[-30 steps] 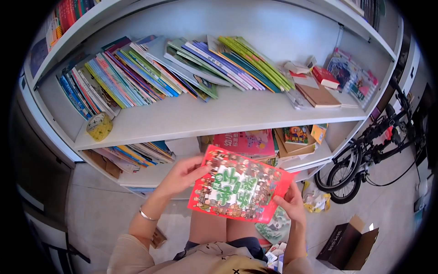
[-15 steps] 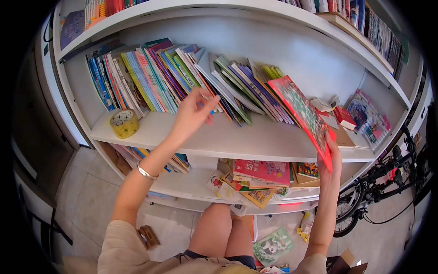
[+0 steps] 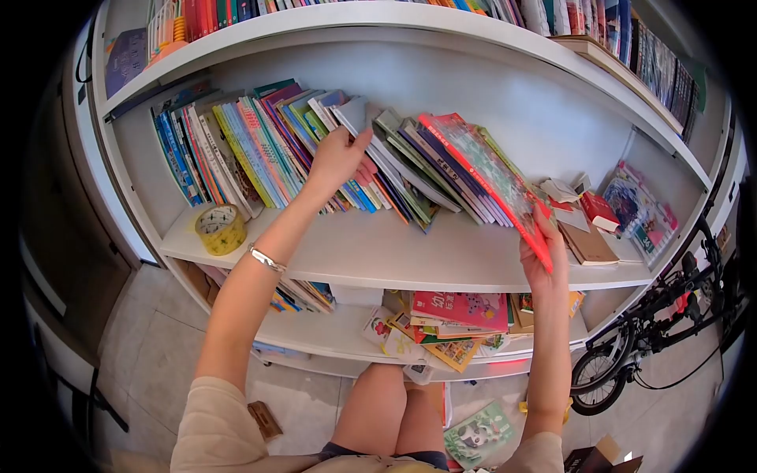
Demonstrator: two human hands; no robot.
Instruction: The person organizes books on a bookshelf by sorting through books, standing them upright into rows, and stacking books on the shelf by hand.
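Observation:
My right hand (image 3: 544, 248) grips a red-edged picture book (image 3: 493, 177) by its lower end. This thin book is tilted against the right end of a leaning row of books (image 3: 276, 142) on the middle shelf. My left hand (image 3: 339, 162) is at the middle of that row, fingers curled around a pale book (image 3: 355, 118) there. Its fingertips are partly hidden among the spines. Green and purple books (image 3: 441, 169) slant between my two hands.
A roll of yellow tape (image 3: 220, 229) sits at the shelf's left front. To the right are a small red book (image 3: 599, 211) and a clear-wrapped pack (image 3: 643, 205). Below lies a book pile (image 3: 461, 311). A bicycle (image 3: 631, 355) stands at right; a panda-cover book (image 3: 477, 433) is on the floor.
The red book has moved left and up onto the end of the row, with my right hand. My left hand has reached in from in front of the row to the books.

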